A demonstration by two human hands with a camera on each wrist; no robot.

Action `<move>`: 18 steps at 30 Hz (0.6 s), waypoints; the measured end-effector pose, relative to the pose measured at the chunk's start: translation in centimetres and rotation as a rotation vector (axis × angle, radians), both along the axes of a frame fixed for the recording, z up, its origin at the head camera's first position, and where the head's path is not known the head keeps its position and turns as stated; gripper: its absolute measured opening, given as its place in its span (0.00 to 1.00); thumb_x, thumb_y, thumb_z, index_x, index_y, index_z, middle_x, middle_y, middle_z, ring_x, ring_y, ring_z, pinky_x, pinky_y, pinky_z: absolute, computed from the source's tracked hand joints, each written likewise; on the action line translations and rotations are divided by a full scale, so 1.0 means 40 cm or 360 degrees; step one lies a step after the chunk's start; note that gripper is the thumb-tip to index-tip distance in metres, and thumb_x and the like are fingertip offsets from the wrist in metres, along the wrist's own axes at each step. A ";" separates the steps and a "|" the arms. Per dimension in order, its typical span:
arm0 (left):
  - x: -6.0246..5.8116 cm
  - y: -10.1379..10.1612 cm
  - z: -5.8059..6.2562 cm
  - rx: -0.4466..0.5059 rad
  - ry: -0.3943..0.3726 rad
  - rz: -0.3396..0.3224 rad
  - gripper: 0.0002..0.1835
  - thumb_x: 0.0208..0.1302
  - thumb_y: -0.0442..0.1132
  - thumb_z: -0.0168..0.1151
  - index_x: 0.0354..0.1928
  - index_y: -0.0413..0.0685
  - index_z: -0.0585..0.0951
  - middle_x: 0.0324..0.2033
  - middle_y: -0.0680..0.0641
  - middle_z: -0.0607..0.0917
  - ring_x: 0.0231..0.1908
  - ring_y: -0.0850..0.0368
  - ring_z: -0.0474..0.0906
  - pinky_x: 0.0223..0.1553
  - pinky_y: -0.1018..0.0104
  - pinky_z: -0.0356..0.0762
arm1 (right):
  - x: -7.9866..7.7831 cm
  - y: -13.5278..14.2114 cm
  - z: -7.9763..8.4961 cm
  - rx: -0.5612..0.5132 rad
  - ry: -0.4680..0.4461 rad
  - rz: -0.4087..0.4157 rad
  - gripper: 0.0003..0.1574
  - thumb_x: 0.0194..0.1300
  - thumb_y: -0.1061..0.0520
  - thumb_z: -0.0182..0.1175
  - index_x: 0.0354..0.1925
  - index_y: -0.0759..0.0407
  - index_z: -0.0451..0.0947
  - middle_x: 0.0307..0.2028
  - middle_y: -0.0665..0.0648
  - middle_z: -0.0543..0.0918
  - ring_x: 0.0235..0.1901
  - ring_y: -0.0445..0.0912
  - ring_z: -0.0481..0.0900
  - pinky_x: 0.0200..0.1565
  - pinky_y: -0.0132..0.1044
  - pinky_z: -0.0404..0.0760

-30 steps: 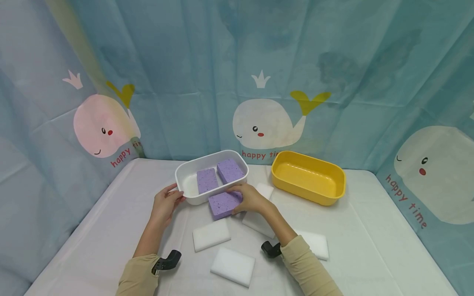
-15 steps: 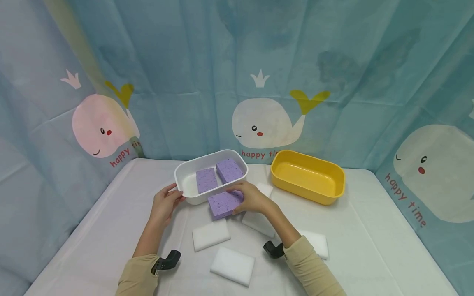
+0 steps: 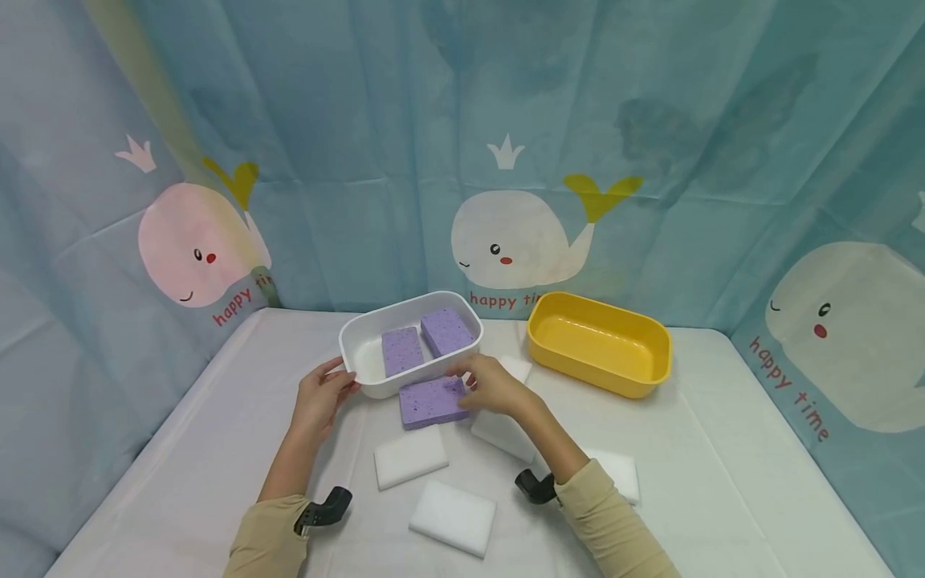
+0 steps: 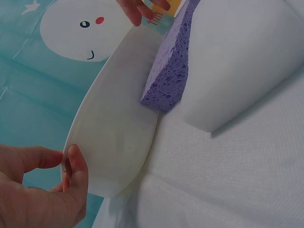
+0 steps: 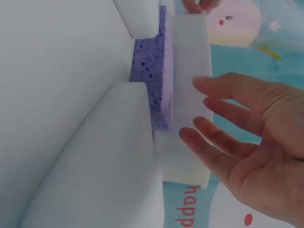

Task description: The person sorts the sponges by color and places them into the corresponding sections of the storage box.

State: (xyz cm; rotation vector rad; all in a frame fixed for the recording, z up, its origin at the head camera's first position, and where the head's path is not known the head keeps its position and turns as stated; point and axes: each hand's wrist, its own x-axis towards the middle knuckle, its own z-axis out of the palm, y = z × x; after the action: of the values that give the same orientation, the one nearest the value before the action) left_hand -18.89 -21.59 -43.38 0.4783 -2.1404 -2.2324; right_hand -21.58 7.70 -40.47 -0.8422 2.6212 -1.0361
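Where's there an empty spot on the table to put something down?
There's bare table left of the left hand, and another patch right of the yellow tub and rightmost white pad. Inside the yellow tub is free too. It's crowded in front of the white tub: a purple sponge, white pads and the right hand are there.

Dark-specked purple sponges (image 3: pixel 433 405) and a white tray (image 3: pixel 370 360) show at mid-frame, a plain yellow tray (image 3: pixel 588 371) to the right and white pads (image 3: pixel 453 518) at lower centre — while the blue-green curtain (image 3: pixel 361 120) filling the top carries pale whales (image 3: pixel 520 233) with yellow tails (image 3: pixel 596 207) and red lettering (image 3: pixel 493 301).
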 end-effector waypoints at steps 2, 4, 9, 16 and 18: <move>0.000 0.000 0.001 -0.0002 -0.0003 0.0001 0.33 0.77 0.29 0.56 0.79 0.32 0.59 0.47 0.45 0.82 0.34 0.69 0.83 0.45 0.79 0.84 | -0.004 -0.005 -0.007 0.0019 -0.0002 0.0008 0.34 0.55 0.70 0.77 0.61 0.67 0.82 0.57 0.66 0.84 0.51 0.59 0.82 0.54 0.46 0.85; -0.001 -0.001 0.000 -0.0003 -0.0007 0.0002 0.33 0.77 0.29 0.56 0.80 0.32 0.59 0.47 0.45 0.82 0.35 0.69 0.83 0.45 0.79 0.84 | -0.008 -0.012 -0.016 0.0054 0.0015 0.0010 0.39 0.53 0.68 0.80 0.63 0.66 0.81 0.60 0.66 0.83 0.55 0.60 0.81 0.58 0.49 0.84; -0.001 -0.002 -0.001 -0.0008 -0.0009 0.0003 0.33 0.77 0.29 0.56 0.80 0.32 0.59 0.47 0.45 0.83 0.36 0.68 0.83 0.44 0.79 0.84 | -0.020 -0.027 -0.036 0.0137 0.0027 0.0051 0.44 0.49 0.67 0.82 0.64 0.67 0.79 0.62 0.66 0.81 0.65 0.60 0.77 0.70 0.54 0.74; 0.000 -0.002 -0.002 -0.0010 -0.0010 -0.0004 0.33 0.78 0.29 0.56 0.80 0.32 0.59 0.47 0.45 0.82 0.34 0.69 0.82 0.45 0.79 0.84 | -0.027 -0.034 -0.057 0.0134 -0.0010 0.0086 0.42 0.48 0.68 0.82 0.63 0.67 0.80 0.62 0.64 0.83 0.66 0.59 0.77 0.71 0.53 0.73; -0.001 -0.001 -0.002 -0.0011 -0.0017 -0.0004 0.33 0.78 0.30 0.56 0.80 0.33 0.59 0.48 0.44 0.82 0.35 0.68 0.83 0.45 0.78 0.84 | -0.025 -0.033 -0.057 0.0128 -0.0001 0.0080 0.42 0.48 0.68 0.82 0.62 0.67 0.80 0.61 0.64 0.83 0.65 0.59 0.77 0.71 0.53 0.74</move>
State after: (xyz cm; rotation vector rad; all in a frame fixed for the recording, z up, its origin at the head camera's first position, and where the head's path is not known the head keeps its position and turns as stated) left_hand -18.92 -21.63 -43.47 0.4887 -2.1545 -2.2278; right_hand -22.59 6.39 -42.75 -0.8846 2.6076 -0.9113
